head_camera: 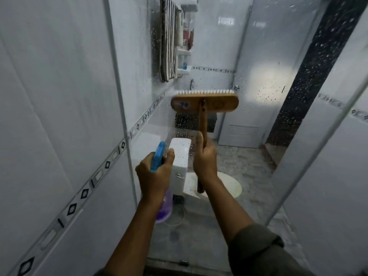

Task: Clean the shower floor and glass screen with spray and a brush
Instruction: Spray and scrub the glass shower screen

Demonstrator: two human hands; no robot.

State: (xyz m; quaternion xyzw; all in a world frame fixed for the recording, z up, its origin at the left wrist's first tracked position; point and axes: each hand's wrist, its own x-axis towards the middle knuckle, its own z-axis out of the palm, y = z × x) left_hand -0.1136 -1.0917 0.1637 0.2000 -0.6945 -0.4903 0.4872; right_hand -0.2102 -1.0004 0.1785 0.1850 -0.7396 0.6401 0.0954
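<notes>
**Brush head against the wet glass screen, spray bottle in the other hand**

The right hand (206, 156) is clenched around the wooden handle of the brush (204, 103), gripping it partway down so that the end of the handle sticks out below the wrist. The handle rises to a wide wooden head held level, its white bristles pointing away from the person and meeting the glass screen (258, 100).

The left hand (154, 174) is wrapped around the neck of the spray bottle (163, 206), with the blue trigger head rising above the fingers. The bottle is clear and holds a purple liquid, visible below the hand; how full it is cannot be judged because the hand covers the upper part. It hangs just left of the brush handle and lower than the brush head.

The glass screen is speckled with droplets across its width, thickest around and below the brush head. Through the screen, a white toilet (180, 164) stands below the brush head, its cistern behind the two hands. Above and left of the brush head, a striped towel (168, 42) hangs on the wall beside a white shelf rack (184, 54) holding small toiletry items too blurred to name. The speckled floor (245, 162) lies beyond the screen, to the right of the toilet.
</notes>
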